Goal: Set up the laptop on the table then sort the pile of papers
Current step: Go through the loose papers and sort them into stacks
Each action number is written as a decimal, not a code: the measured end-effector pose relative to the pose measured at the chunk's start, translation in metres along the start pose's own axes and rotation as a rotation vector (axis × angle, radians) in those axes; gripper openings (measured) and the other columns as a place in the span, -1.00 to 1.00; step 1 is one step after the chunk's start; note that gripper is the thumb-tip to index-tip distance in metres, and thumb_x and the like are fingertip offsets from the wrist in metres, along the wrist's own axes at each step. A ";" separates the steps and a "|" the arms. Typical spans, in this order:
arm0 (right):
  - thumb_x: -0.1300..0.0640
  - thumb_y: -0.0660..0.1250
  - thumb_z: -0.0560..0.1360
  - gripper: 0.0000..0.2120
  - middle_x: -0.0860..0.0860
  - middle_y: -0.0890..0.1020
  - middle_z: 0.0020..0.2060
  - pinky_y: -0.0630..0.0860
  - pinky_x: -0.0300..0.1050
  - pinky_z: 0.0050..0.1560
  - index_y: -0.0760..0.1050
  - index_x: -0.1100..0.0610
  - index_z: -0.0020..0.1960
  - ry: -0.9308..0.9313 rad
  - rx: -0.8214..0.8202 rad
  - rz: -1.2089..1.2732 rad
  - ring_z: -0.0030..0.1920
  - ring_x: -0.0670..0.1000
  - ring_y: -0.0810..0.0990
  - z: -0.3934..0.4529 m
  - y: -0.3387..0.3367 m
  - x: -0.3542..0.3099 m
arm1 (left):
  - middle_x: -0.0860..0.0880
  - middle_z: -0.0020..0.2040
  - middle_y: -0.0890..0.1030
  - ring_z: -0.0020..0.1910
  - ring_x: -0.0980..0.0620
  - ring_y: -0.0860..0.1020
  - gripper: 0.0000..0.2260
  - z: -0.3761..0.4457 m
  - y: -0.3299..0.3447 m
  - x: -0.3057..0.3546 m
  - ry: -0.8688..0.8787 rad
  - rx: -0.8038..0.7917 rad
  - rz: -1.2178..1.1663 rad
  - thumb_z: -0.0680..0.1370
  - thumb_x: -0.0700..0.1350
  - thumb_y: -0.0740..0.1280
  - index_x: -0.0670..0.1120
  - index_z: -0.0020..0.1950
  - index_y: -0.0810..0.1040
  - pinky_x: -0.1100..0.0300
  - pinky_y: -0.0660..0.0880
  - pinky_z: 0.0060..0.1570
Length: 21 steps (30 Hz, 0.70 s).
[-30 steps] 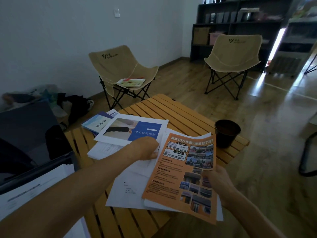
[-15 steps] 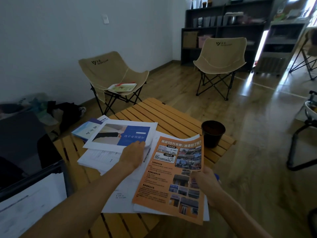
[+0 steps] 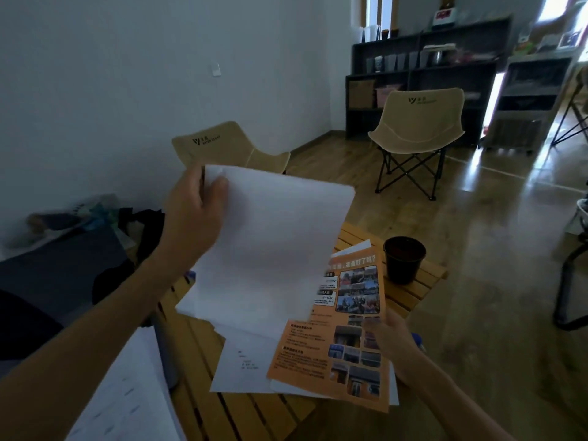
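My left hand (image 3: 197,208) grips the top corner of a white sheet of paper (image 3: 273,249) and holds it raised above the wooden slat table (image 3: 410,291), blank side towards me. My right hand (image 3: 391,342) holds an orange flyer (image 3: 343,345) by its right edge, low over the table. Under the flyer lie more white papers (image 3: 241,364). The raised sheet hides the rest of the pile. The open laptop (image 3: 63,272) stands at the left edge, its dark screen facing me, with a white printed sheet (image 3: 127,399) lying in front of it.
A black cup (image 3: 404,259) stands on the table's right corner. Two beige folding chairs (image 3: 416,128) (image 3: 229,148) stand beyond the table. Dark shelves (image 3: 423,71) line the back wall. Bags and clothes (image 3: 95,214) lie on the floor by the wall at left.
My left hand has lifted a white sheet off the pile and raised it high. The right hand still holds the orange flyer. The camera has tilted up.
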State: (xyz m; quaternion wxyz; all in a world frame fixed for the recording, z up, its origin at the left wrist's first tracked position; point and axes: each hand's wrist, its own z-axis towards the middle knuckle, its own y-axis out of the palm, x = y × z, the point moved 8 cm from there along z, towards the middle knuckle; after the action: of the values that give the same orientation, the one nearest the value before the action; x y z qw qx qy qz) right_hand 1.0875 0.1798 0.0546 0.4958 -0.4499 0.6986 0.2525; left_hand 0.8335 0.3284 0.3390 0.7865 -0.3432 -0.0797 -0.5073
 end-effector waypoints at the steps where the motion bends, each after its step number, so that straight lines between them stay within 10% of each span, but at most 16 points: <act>1: 0.31 0.25 0.61 -0.83 0.12 0.66 0.00 0.61 0.02 0.00 0.50 0.12 0.15 0.010 -0.010 0.029 0.00 0.14 0.66 0.001 0.001 0.000 | -0.18 -0.28 0.44 -0.35 -0.04 0.37 -0.78 0.009 -0.002 -0.003 -0.038 0.009 -0.037 0.62 -0.07 0.22 -0.19 -0.13 0.40 0.12 0.34 -0.35; 7: 0.24 0.31 0.59 -0.78 0.40 0.60 0.10 0.57 0.23 0.13 0.52 0.27 0.21 0.047 -0.110 0.165 0.02 0.34 0.62 -0.002 0.014 -0.007 | -0.01 -0.28 0.42 -0.25 0.03 0.39 -0.79 -0.043 0.085 -0.083 -0.474 -0.183 -0.043 0.63 -0.11 0.20 -0.10 -0.20 0.44 0.16 0.30 -0.33; 14: 0.23 0.18 0.65 -0.75 0.09 0.59 -0.27 0.46 -0.17 -0.27 0.49 0.15 -0.17 0.106 -0.111 -0.047 -0.28 0.01 0.55 0.008 0.023 0.005 | -0.17 0.11 0.55 0.04 -0.14 0.51 -0.80 -0.149 0.162 -0.165 -0.911 -0.313 -0.014 0.62 -0.07 0.22 -0.18 0.11 0.51 0.01 0.47 0.09; 21: 0.24 0.23 0.64 -0.83 0.09 0.67 -0.21 0.55 -0.07 -0.18 0.56 0.17 -0.07 0.092 -0.162 -0.076 -0.22 0.05 0.67 0.016 0.033 0.014 | -0.10 -0.06 0.55 -0.02 -0.11 0.55 -0.88 -0.143 0.149 -0.160 -0.748 -0.341 0.072 0.59 -0.08 0.28 -0.14 0.00 0.46 0.08 0.42 -0.14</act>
State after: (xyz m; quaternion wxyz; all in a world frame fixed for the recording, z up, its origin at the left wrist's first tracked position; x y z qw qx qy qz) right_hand 1.0649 0.2023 0.0323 0.4342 -0.5260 0.6804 0.2682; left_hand 0.8529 0.3957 0.0870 0.6522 -0.6321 -0.2627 -0.3256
